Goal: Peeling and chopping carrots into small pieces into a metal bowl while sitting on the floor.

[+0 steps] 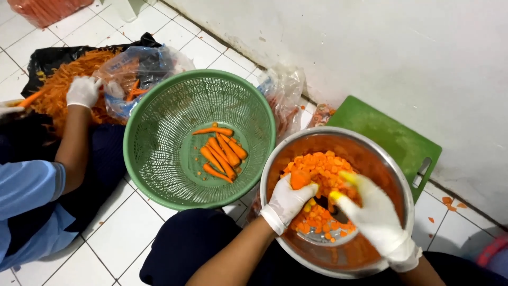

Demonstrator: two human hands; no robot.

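Both my hands wear white gloves and work inside a steel bowl [398,175] that holds many orange carrot slices [317,164]. My left hand [287,203] grips a carrot stub [299,178] over the slices. My right hand [373,214] is blurred, its fingertips stained yellow-orange, close beside the stub; what it holds is hidden. A green plastic basket [153,132] to the left of the bowl holds several peeled whole carrots [222,151].
Another person in a blue shirt sits at the left, a gloved hand [82,91] on a pile of carrot peelings [58,85] on black plastic. A clear bag [132,69], a green cutting board [386,135], the white wall and tiled floor surround me.
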